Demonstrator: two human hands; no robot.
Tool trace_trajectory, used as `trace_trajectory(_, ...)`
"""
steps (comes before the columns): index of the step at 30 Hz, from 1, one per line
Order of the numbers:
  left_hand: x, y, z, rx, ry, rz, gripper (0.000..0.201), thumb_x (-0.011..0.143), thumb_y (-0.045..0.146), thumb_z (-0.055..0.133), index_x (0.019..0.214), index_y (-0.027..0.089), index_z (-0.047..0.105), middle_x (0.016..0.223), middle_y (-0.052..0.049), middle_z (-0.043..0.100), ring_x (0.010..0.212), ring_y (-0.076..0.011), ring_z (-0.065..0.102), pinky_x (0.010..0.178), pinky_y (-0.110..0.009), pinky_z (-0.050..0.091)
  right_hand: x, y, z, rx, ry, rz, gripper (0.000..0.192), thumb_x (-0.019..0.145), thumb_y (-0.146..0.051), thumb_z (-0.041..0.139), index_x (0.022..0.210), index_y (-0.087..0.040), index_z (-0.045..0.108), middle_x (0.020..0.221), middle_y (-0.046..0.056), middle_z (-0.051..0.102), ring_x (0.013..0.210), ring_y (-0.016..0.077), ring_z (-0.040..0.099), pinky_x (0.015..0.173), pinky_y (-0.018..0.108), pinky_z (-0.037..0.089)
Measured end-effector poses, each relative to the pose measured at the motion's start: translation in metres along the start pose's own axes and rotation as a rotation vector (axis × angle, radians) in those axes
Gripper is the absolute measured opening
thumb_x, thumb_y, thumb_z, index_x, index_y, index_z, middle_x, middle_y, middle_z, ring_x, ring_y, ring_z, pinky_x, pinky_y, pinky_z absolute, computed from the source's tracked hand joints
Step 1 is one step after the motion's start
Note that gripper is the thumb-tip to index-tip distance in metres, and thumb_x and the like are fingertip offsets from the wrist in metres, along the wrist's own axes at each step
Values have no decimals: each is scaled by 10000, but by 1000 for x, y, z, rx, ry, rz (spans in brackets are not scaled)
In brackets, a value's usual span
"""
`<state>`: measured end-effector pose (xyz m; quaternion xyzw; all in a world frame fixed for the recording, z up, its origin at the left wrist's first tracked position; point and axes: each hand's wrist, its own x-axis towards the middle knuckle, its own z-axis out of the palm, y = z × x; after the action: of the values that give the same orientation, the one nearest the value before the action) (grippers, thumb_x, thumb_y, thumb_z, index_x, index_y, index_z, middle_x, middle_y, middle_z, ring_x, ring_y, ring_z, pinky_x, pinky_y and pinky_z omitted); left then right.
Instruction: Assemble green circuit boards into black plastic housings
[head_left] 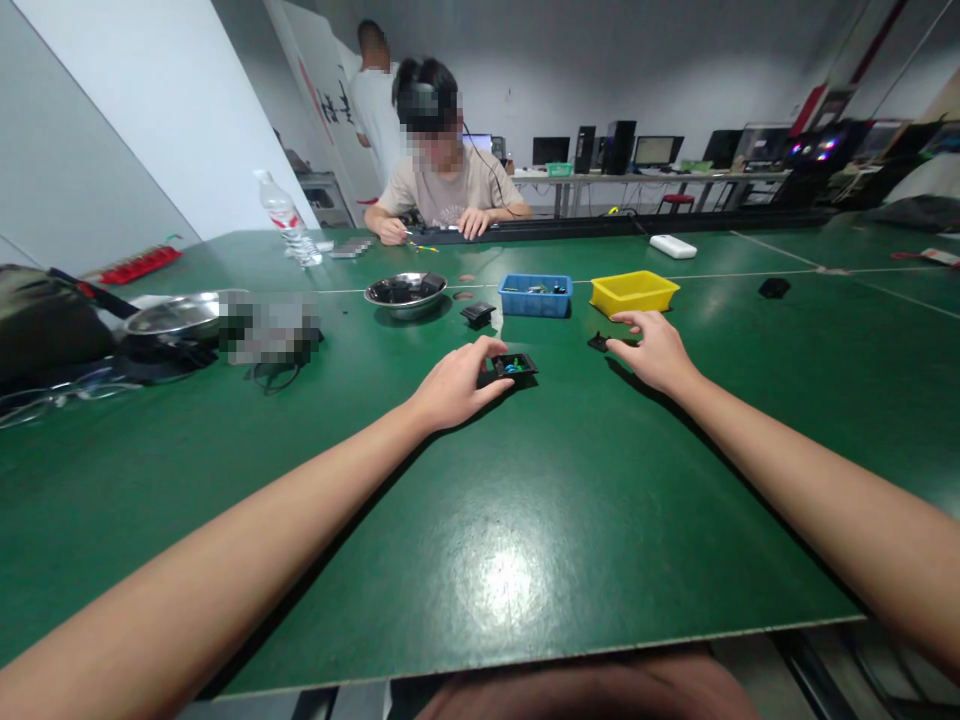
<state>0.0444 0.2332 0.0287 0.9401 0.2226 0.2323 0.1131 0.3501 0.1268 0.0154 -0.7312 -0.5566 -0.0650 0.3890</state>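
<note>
My left hand [461, 385] grips a small black plastic housing [525, 366] at its left end, thumb on the near side and fingers on the far side. Green and blue parts show inside the housing, which faces up on the green table. My right hand [656, 352] hovers low over the table with thumb and fingers apart. Just left of its thumb lies a small black plastic piece [598, 342]; whether the thumb touches it I cannot tell. Behind the hands stand a blue basket [536, 300] with small parts in it and a yellow bin [636, 294].
Beyond my left hand are another black housing [477, 315] and a steel bowl [406, 308] of dark pieces. A black piece [774, 288] and a white box [673, 246] lie to the right. A water bottle [289, 222] stands far left. Across the table a person [450, 190] works.
</note>
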Motion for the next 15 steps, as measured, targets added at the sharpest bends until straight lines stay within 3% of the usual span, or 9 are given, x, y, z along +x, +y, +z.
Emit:
trace_trajectory(5, 1, -1, 2, -31, -23, -57, 413, 906, 425, 608, 1229, 187, 508, 1177, -129, 685, 1066, -276, 676, 910, -443, 544, 2, 5, 3, -92, -141, -47, 507, 828, -337, 702, 1301, -156, 683, 1204, 167, 711, 1112, 324, 667, 1001, 472, 511)
trace_trajectory(10, 0, -1, 1, -29, -41, -79, 416, 900, 416, 603, 1240, 199, 500, 1186, -124, 687, 1044, -276, 681, 914, -457, 544, 2, -1, 2, -119, -276, -129, 417, 841, -264, 689, 1241, -149, 719, 1193, 154, 741, 1089, 310, 685, 999, 460, 514)
trace_trajectory(15, 0, -1, 0, 13, -63, -89, 446, 895, 424, 610, 1270, 210, 502, 1210, -118, 683, 1063, -283, 667, 940, -467, 531, 0, -5, -1, -22, -296, -83, 365, 809, -210, 718, 1169, -157, 742, 1131, 134, 771, 1061, 288, 717, 994, 445, 531)
